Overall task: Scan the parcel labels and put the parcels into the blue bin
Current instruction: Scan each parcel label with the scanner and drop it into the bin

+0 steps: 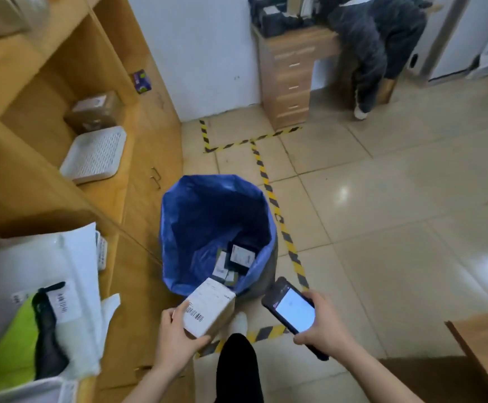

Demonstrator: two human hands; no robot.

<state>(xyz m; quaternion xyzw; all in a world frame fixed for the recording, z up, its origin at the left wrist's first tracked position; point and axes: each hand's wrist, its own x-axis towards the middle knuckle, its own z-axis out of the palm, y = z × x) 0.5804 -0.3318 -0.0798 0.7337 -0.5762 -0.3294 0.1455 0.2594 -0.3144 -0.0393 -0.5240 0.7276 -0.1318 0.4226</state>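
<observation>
Low in the frame's centre, the left hand grips a small parcel at the rim of the blue bin; its barcode label faces up. At lower right, the right hand clasps a handheld scanner. A good scan likely needs the scanner aimed squarely at the barcode, parcel steady, before release.

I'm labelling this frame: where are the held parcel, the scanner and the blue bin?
parcel (208,311), head view, on its white label.
scanner (293,312), head view, on its lit screen.
blue bin (176,207), head view, on its left inner wall.

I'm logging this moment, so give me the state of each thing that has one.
Left hand: gripping the boxed parcel, barcode up.
Right hand: gripping the scanner, screen lit.
Blue bin: open, a few parcels at the bottom.
</observation>
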